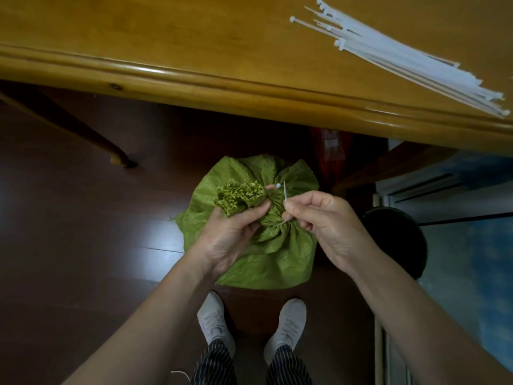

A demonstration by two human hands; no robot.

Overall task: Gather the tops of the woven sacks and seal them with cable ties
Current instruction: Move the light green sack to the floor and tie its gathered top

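One green sack (pixel 277 262), standing on the floor (pixel 83 218) just in front of two grey shoes (pixel 215 320). Top gathered into one frilled bunch (pixel 238 198).

Left hand (pixel 230 240): fingers curled round the neck under the bunch, gripping it.

Right hand (pixel 330 220): thumb and forefinger pinching the strap of one white cable tie (pixel 285 194). The tie's head sits beside the bunch; its run round the neck is mostly hidden by folds and fingers.

Spare cable ties (pixel 402 56): one loose bundle on the bench (pixel 166 51), far right. They overlap, so no count is possible, and the ends are cut off by the frame.

Under the bench there is a red packet (pixel 330 148) in shadow, contents unreadable. The round dark object (pixel 397 240) to the right cannot be identified.

The floor is dark glossy wood; the bench is varnished yellow wood.
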